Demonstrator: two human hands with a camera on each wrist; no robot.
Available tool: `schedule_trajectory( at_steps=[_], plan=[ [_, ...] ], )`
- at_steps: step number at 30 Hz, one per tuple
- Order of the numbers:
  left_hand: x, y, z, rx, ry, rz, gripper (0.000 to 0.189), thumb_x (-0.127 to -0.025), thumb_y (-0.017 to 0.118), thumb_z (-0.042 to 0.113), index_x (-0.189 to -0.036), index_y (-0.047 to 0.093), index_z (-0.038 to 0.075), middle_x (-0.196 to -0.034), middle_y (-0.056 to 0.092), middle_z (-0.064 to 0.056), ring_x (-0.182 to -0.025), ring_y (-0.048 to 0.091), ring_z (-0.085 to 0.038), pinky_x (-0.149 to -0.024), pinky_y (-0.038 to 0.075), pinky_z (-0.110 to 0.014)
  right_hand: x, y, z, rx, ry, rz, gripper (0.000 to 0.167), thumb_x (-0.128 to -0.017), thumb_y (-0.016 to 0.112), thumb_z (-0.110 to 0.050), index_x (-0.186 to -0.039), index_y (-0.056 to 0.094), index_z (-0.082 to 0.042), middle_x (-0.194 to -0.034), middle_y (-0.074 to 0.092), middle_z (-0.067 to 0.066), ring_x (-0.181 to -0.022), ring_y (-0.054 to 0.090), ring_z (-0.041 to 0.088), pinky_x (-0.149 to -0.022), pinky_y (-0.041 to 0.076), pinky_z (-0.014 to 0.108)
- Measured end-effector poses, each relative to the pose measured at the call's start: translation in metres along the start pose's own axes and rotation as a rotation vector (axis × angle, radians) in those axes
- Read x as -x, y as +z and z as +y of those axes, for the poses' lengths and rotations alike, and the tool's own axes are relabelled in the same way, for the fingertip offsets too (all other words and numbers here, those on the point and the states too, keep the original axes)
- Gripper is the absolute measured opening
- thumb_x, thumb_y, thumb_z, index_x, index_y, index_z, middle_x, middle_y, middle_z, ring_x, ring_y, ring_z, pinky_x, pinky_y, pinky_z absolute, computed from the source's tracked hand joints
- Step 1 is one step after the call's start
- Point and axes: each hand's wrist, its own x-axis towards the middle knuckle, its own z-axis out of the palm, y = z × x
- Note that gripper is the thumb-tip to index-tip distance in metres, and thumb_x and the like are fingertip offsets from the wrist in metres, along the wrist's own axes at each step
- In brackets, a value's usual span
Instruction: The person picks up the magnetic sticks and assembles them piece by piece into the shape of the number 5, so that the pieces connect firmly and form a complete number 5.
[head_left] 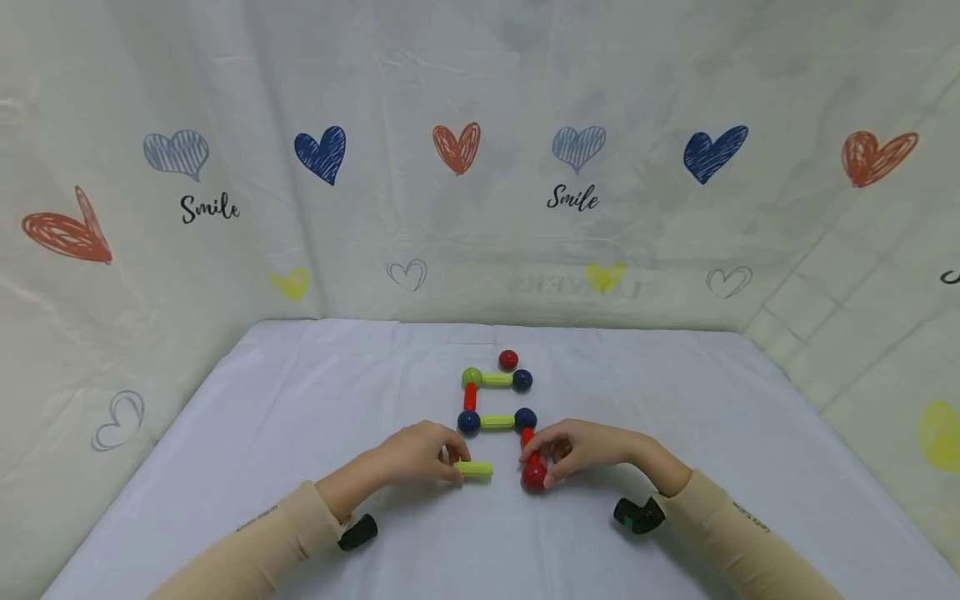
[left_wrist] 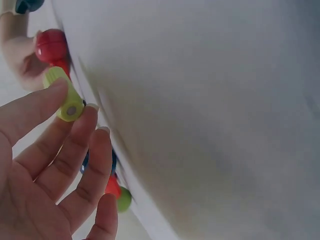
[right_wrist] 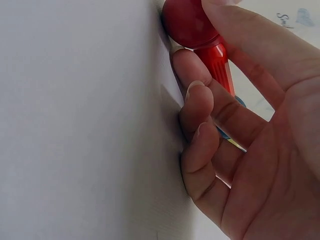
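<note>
My left hand [head_left: 423, 452] pinches a yellow-green rod [head_left: 477, 469] between thumb and fingers; its round end shows in the left wrist view [left_wrist: 71, 110]. The right hand [head_left: 588, 446] holds a red ball [head_left: 534, 477] with the thumb on it and fingers around the joined red rod [right_wrist: 215, 62]. That red rod reaches up to a dark blue ball [head_left: 525, 418]. From there a yellow-green rod [head_left: 497, 422] runs left to another dark blue ball [head_left: 468, 422]. A red rod [head_left: 470, 397] links this one to a green ball [head_left: 472, 377].
From the green ball, a yellow-green rod [head_left: 497, 379] leads right to a dark blue ball [head_left: 522, 380]. Just behind lies a single red ball [head_left: 508, 360]. A white cloth [head_left: 300, 400] covers the table; a curtain [head_left: 495, 233] printed with hearts hangs behind.
</note>
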Motion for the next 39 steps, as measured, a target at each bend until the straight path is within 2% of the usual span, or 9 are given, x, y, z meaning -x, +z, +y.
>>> schedule_trajectory(
  at_steps=[8, 16, 20, 30, 39],
  plan=[
    [-0.012, 0.007, 0.015, -0.021, 0.035, -0.027, 0.016, -0.085, 0.085, 0.015, -0.099, 0.078, 0.016, -0.079, 0.064, 0.012, -0.071, 0.058, -0.007, -0.066, 0.049, -0.023, 0.001, 0.0, 0.0, -0.008, -0.019, -0.002, 0.035, -0.094, 0.075, -0.013, -0.128, 0.069, -0.007, -0.098, 0.064, -0.002, -0.083, 0.055, 0.011, -0.071, 0.044, 0.021],
    [-0.019, 0.016, 0.029, -0.103, 0.067, -0.064, 0.014, -0.086, 0.084, 0.018, -0.099, 0.078, 0.017, -0.077, 0.062, 0.015, -0.071, 0.057, -0.004, -0.067, 0.048, -0.021, 0.001, 0.001, 0.001, -0.006, -0.014, 0.005, 0.037, -0.094, 0.075, -0.013, -0.131, 0.068, -0.007, -0.098, 0.064, -0.002, -0.082, 0.055, 0.011, -0.07, 0.044, 0.02],
    [-0.021, 0.018, 0.03, -0.121, 0.079, -0.061, 0.014, -0.086, 0.085, 0.018, -0.098, 0.078, 0.018, -0.077, 0.062, 0.016, -0.071, 0.057, -0.003, -0.067, 0.048, -0.021, 0.002, 0.001, 0.0, -0.008, -0.015, 0.01, 0.038, -0.094, 0.075, -0.013, -0.131, 0.067, -0.007, -0.1, 0.065, -0.002, -0.082, 0.055, 0.011, -0.07, 0.045, 0.02],
    [-0.019, 0.021, 0.029, -0.079, 0.058, -0.045, 0.013, -0.087, 0.084, 0.02, -0.098, 0.078, 0.017, -0.076, 0.063, 0.015, -0.068, 0.057, -0.003, -0.064, 0.049, -0.021, 0.002, 0.002, 0.001, -0.009, -0.003, 0.01, 0.038, -0.094, 0.075, -0.012, -0.131, 0.068, -0.009, -0.101, 0.065, -0.001, -0.081, 0.054, 0.011, -0.07, 0.044, 0.02],
    [-0.018, 0.019, 0.028, -0.066, 0.058, -0.058, 0.014, -0.087, 0.084, 0.02, -0.099, 0.078, 0.017, -0.078, 0.063, 0.014, -0.07, 0.058, -0.003, -0.065, 0.049, -0.021, 0.002, 0.003, -0.001, -0.011, -0.002, 0.012, 0.038, -0.094, 0.074, -0.012, -0.131, 0.068, -0.008, -0.103, 0.065, -0.001, -0.083, 0.055, 0.012, -0.071, 0.045, 0.02]
  ],
)
